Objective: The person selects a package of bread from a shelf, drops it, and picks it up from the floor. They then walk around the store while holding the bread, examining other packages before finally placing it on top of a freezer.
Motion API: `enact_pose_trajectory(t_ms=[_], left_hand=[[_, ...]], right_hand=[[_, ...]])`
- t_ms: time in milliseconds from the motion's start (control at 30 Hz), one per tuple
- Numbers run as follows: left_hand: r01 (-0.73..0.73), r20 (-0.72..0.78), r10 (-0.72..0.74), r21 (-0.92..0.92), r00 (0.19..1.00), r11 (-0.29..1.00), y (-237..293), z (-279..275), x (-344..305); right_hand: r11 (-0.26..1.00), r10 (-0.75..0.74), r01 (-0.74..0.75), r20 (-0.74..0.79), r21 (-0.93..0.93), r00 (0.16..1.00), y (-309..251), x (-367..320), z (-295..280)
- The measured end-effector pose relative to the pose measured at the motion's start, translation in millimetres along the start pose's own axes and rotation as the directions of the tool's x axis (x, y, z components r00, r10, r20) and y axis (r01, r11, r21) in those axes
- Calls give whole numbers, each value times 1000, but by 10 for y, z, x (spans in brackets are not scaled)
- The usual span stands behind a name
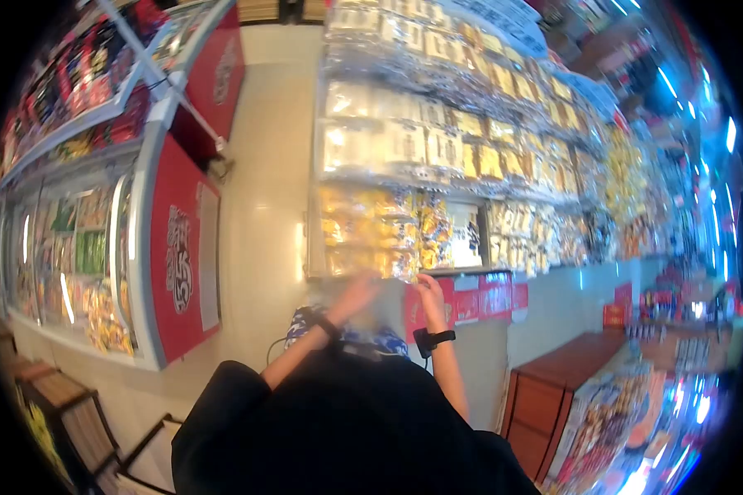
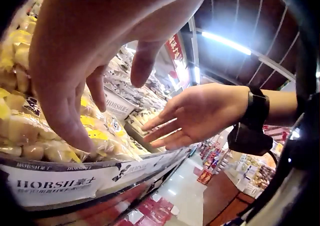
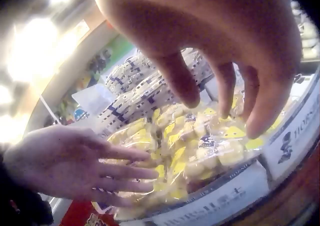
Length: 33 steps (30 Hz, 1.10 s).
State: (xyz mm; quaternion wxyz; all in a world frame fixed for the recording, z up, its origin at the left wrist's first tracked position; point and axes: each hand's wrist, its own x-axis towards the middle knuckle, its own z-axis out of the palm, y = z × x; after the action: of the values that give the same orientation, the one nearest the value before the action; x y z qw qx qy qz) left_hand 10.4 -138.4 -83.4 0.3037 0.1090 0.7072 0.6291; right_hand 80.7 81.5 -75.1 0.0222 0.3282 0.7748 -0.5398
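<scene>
Both hands are at the front edge of a display of clear bags [image 1: 363, 219] with yellow-patterned packaging. My left hand [image 1: 355, 299] reaches over the near row; in the right wrist view, its straight fingers overlap the bread-like bags [image 3: 175, 151]. My right hand [image 1: 429, 301] is at the front rim, fingers loosely bent and spread over the bags in the right wrist view. Seen from the left wrist, the right hand [image 2: 200, 116] has its fingers extended beside the bags. Neither hand holds anything. A white printed strip [image 2: 60, 186] marked HORSH runs along the rim.
Tiers of packaged goods [image 1: 421, 140] rise behind the near row. To the left, past a tiled aisle [image 1: 268, 165], stands a red-sided freezer [image 1: 182, 256]. A brown wooden cabinet [image 1: 545, 388] is at the lower right. Red panels [image 1: 479, 297] line the display's front.
</scene>
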Motion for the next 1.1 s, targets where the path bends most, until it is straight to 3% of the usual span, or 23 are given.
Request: enact_pose_trajectory(t_ms=[67,100,133,233,300,433,533,567,633,700,767,800,867,933,967,1100], left_hand=[[-20,-76,22,29,997,999,-144,147,53],[-58,-114,69,101,991,993,-302,247,105],[-92,-140,118,180,983,979,-354,321,136],[9,-250,16,99,968,995,-122,463,149],[129,-293,-114,32,949,991,343,573,10],[137,-355,-161,-93,921,986,115,804,2],[126,-378,-177,-155,909,980,-19,949,-190],[136,-377,-199,-186,904,973,-12,972,-257],[140,-391,-227,-237,892,961,-68,1012,-369],[128,-421,-204,-202,884,971,-268,1091,-472],[98,-498,-189,-204,846,974,-238,978,-733],[68,-531,-184,-230,827,971,-137,953,-876],[-96,-660,-77,-222,748,970,-454,881,-1004],[-23,-653,-158,-260,741,965,-470,645,-1194],[14,-700,-187,-246,689,969,-465,548,-1302],[-38,-767,-202,-282,609,959,-518,139,-2014]], right_hand=[[998,33,-30,55,-62,998,-35,161,3],[978,-189,184,-37,-101,981,220,300,37],[993,-115,116,42,-38,993,172,292,0],[991,71,-93,205,101,976,142,392,-131],[996,13,-33,237,79,971,330,491,-226],[980,-168,132,259,151,951,739,553,-318],[994,-112,97,371,59,922,798,453,-498],[976,-141,194,388,-101,911,843,477,-497],[905,-286,402,505,-137,814,1216,583,-460],[882,-333,466,606,-71,723,1232,539,-433],[964,-213,264,701,37,680,864,305,-369],[997,-60,73,769,17,636,657,200,-356],[999,12,28,834,-33,551,456,101,-164],[994,55,59,890,-92,453,299,72,122],[985,78,103,897,-135,434,253,57,333],[955,103,240,955,-172,277,-24,-217,1160]])
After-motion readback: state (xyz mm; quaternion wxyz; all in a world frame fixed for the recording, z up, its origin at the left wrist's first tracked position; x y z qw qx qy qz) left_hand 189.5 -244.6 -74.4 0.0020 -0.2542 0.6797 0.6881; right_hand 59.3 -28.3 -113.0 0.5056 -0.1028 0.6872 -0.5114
